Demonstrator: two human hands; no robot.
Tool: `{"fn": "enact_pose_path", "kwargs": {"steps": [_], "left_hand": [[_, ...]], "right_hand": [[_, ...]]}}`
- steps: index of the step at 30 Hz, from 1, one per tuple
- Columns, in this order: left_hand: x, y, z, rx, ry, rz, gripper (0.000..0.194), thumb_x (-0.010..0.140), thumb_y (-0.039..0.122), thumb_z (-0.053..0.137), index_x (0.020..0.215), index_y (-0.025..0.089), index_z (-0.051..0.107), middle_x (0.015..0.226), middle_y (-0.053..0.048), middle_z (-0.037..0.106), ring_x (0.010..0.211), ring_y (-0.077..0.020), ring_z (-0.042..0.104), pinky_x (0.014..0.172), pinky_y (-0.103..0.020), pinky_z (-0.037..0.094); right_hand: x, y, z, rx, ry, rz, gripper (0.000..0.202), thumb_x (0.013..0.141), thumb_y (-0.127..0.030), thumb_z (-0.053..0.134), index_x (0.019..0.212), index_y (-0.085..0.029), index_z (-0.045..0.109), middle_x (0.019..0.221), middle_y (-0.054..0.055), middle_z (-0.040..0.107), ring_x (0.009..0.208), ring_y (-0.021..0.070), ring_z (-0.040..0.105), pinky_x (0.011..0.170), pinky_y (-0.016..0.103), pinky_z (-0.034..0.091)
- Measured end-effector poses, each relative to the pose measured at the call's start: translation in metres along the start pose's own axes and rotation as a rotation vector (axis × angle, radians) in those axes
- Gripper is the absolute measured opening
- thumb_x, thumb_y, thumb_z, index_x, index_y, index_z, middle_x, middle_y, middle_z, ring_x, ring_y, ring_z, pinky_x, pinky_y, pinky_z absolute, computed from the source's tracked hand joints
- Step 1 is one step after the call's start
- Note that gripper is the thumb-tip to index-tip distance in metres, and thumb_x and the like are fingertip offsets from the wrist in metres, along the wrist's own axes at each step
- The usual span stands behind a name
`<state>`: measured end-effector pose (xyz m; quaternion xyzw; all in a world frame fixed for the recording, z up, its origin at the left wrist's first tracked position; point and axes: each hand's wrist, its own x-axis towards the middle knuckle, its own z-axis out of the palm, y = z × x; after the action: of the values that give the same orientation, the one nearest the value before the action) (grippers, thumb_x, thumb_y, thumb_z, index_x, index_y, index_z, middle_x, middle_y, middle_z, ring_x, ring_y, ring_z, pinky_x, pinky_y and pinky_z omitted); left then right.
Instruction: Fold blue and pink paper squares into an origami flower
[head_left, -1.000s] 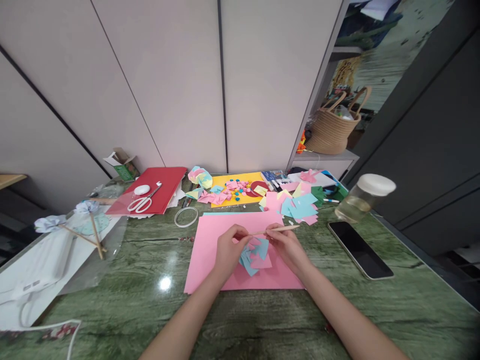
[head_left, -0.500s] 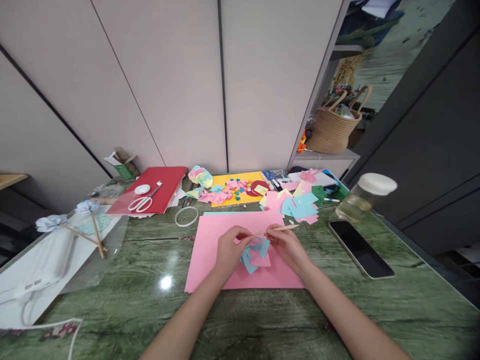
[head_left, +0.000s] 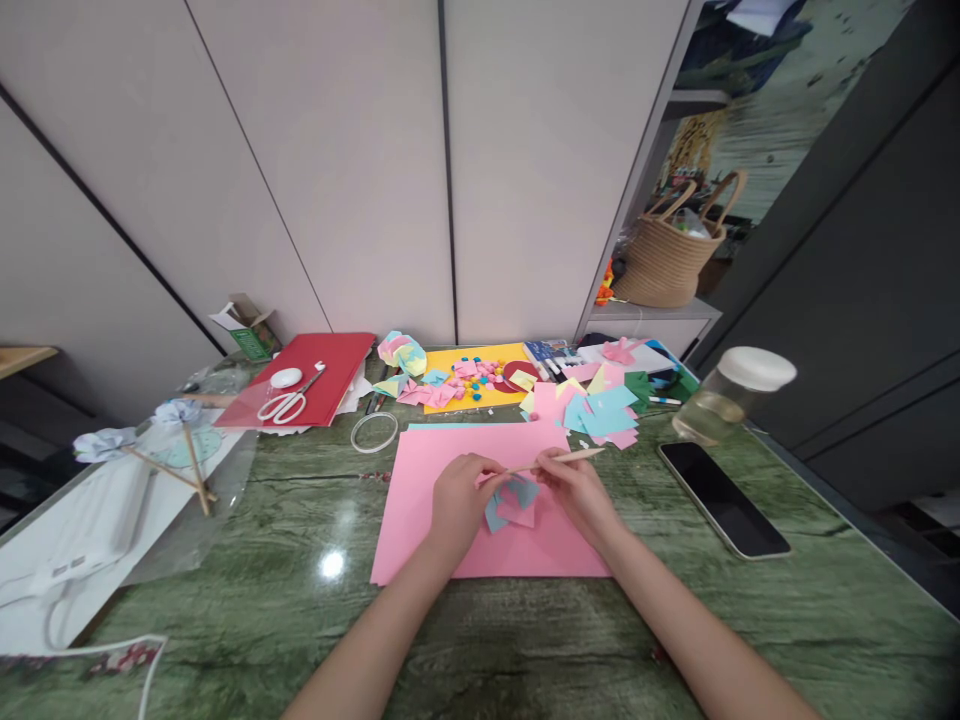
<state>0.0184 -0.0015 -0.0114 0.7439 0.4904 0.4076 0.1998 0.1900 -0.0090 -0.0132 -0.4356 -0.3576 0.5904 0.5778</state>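
Observation:
My right hand (head_left: 576,490) is closed around a thin wooden stick (head_left: 585,455) with a pointed right end, held almost level. My left hand (head_left: 463,500) pinches at the stick's other end, where the upper edge of a pink and blue paper piece (head_left: 517,505) meets the fingertips. The paper looks layered and folded, and hangs between both hands. Its exact contact with the stick is hidden by the fingers. Beneath lie pink paper sheets (head_left: 420,470), with a blue edge showing at the back.
Cut paper pieces (head_left: 604,408) lie behind my right hand, and small coloured balls on a yellow sheet (head_left: 442,358). Scissors (head_left: 286,402) rest on a red folder (head_left: 330,365). A tape ring (head_left: 375,432) is left of the sheets; a phone (head_left: 720,497) and lidded jar (head_left: 720,400) stand right.
The paper piece between my hands has shifted and turned slightly, and less of it shows below the fingers. The stick's tip has moved slightly right. Both hands keep their grips.

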Motion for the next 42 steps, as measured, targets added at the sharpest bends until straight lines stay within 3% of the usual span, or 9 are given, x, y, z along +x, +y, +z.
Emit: {"fn": "enact_pose_path", "kwargs": {"steps": [6, 11, 18, 26, 32, 42], "left_hand": [[-0.002, -0.003, 0.003, 0.149, 0.023, 0.138, 0.017, 0.078, 0.035, 0.054, 0.075, 0.02, 0.062, 0.074, -0.003, 0.066, 0.072, -0.0165, 0.057, 0.068, -0.029, 0.039], [-0.003, -0.003, 0.003, 0.199, 0.021, 0.174, 0.018, 0.08, 0.034, 0.051, 0.078, 0.019, 0.061, 0.076, -0.003, 0.066, 0.073, -0.017, 0.057, 0.069, -0.03, 0.038], [-0.003, -0.002, 0.003, 0.198, 0.006, 0.151, 0.017, 0.08, 0.033, 0.051, 0.078, 0.019, 0.06, 0.077, -0.003, 0.065, 0.074, -0.0165, 0.057, 0.07, -0.03, 0.038], [-0.001, -0.002, 0.005, 0.05, -0.022, -0.027, 0.009, 0.077, 0.027, 0.055, 0.077, 0.019, 0.059, 0.076, 0.0, 0.063, 0.073, -0.0142, 0.055, 0.069, -0.027, 0.041], [0.0, -0.002, 0.005, -0.054, -0.002, -0.102, 0.006, 0.073, 0.024, 0.058, 0.074, 0.019, 0.06, 0.074, 0.001, 0.064, 0.072, -0.0136, 0.056, 0.069, -0.026, 0.042], [-0.001, -0.002, 0.002, 0.021, -0.02, -0.017, 0.013, 0.077, 0.029, 0.055, 0.076, 0.019, 0.062, 0.077, -0.001, 0.065, 0.075, -0.0151, 0.056, 0.071, -0.028, 0.041]], "right_hand": [[0.002, 0.004, -0.002, -0.066, 0.019, -0.06, 0.021, 0.065, -0.036, 0.068, 0.059, -0.018, 0.06, 0.06, 0.0, 0.054, 0.061, 0.0132, 0.049, 0.063, 0.028, 0.037], [0.002, 0.007, -0.003, -0.141, 0.026, -0.095, 0.026, 0.069, -0.038, 0.064, 0.054, -0.019, 0.056, 0.057, 0.0, 0.052, 0.06, 0.0131, 0.047, 0.063, 0.029, 0.035], [0.001, 0.005, -0.003, -0.223, 0.029, -0.136, 0.029, 0.069, -0.041, 0.062, 0.053, -0.019, 0.054, 0.053, -0.001, 0.05, 0.057, 0.0122, 0.044, 0.06, 0.027, 0.034], [0.001, 0.001, -0.002, -0.213, -0.033, -0.142, 0.022, 0.062, -0.034, 0.069, 0.075, -0.02, 0.059, 0.073, 0.0, 0.056, 0.07, 0.0137, 0.051, 0.065, 0.025, 0.04], [-0.002, -0.005, 0.0, -0.266, -0.054, -0.183, 0.02, 0.061, -0.032, 0.07, 0.072, -0.019, 0.06, 0.074, 0.0, 0.058, 0.072, 0.0147, 0.053, 0.067, 0.027, 0.041], [-0.001, -0.006, 0.0, -0.405, -0.015, -0.257, 0.018, 0.067, -0.033, 0.065, 0.069, -0.017, 0.056, 0.066, 0.0, 0.053, 0.063, 0.013, 0.05, 0.059, 0.025, 0.04]]}}
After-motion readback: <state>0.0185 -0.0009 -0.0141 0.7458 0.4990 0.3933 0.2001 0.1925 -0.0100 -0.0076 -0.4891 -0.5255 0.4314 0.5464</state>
